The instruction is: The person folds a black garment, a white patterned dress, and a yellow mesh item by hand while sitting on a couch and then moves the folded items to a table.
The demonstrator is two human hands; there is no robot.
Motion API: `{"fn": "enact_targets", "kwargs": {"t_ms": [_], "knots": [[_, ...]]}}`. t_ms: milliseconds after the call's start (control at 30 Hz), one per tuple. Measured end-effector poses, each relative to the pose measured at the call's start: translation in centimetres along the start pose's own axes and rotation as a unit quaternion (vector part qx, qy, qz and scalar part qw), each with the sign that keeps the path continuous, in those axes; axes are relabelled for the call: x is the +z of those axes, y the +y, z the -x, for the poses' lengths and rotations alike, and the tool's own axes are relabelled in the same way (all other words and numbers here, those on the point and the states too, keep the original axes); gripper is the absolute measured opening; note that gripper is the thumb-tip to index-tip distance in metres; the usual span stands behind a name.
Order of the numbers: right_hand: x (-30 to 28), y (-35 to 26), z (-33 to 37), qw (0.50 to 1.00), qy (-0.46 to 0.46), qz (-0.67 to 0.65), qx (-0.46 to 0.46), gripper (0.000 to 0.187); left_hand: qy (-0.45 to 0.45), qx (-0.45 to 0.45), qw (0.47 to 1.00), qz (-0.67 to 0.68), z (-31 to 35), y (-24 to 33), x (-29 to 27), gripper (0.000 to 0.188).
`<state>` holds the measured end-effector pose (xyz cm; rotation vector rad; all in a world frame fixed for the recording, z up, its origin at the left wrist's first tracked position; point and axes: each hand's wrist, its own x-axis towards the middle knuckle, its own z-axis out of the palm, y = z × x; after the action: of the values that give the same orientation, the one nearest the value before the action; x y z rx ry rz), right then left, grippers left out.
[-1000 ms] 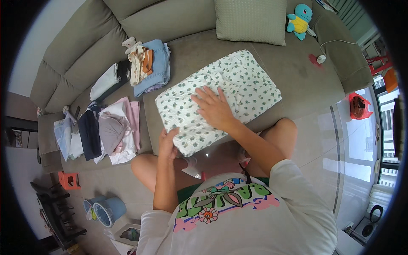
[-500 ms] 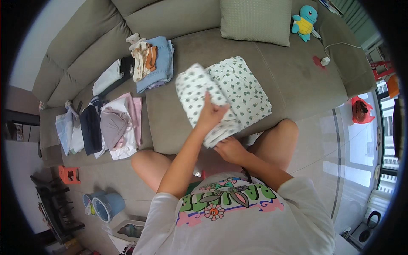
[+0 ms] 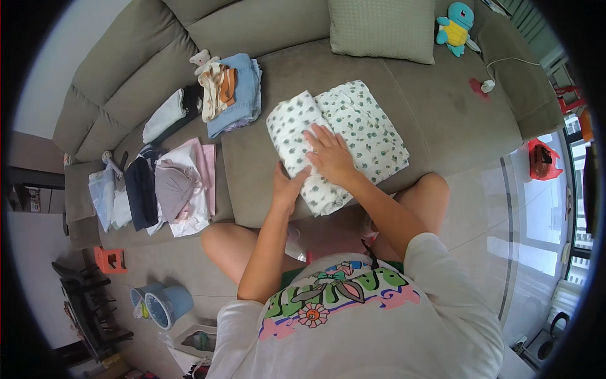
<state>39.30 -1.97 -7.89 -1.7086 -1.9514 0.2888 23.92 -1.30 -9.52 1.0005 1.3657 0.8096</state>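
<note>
White, green-printed cloth on the sofa: left part doubled over, right part lying flat, not turned over; right hand spread on the fold; left hand at its left edge, grip unclear; folded clothes piled further left

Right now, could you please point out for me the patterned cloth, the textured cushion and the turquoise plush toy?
Patterned cloth (image 3: 368, 129), head view: on its flat right part.
Textured cushion (image 3: 382, 28), head view: middle of its front.
Turquoise plush toy (image 3: 453, 33), head view: on its yellow belly.
</note>
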Motion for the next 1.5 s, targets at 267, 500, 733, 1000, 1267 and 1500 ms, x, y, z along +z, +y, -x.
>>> {"fn": "enact_targets", "kwargs": {"t_ms": [267,500,733,1000,1267,1500], "knots": [[2.0,-1.5,0.7,0.769,-0.052,-0.617,0.161,0.049,-0.041,0.171,0.984,0.026,2.4,8.6,1.6,0.080],[-2.0,5.0,5.1,0.574,-0.021,-0.739,0.354,0.047,-0.097,0.191,0.907,-0.363,2.0,6.2,7.3,0.075],[-7.5,5.0,0.0,0.960,0.125,-0.247,-0.030,0.048,-0.045,0.431,0.711,-0.554,4.8,2.6,8.2,0.058],[1.3,7.4,-8.5,0.987,-0.113,0.107,-0.031,0.048,-0.158,0.422,0.714,-0.536,5.1,-0.5,9.1,0.052],[1.6,12.1,-0.6,0.887,0.081,-0.407,0.203,0.054,0.186,0.342,0.891,-0.233,3.1,-1.2,4.2,0.067],[-1.9,6.6,6.9,0.754,-0.033,-0.587,0.294,0.055,-0.224,-0.186,0.930,0.226,0.9,0.8,3.7,0.063]]}}
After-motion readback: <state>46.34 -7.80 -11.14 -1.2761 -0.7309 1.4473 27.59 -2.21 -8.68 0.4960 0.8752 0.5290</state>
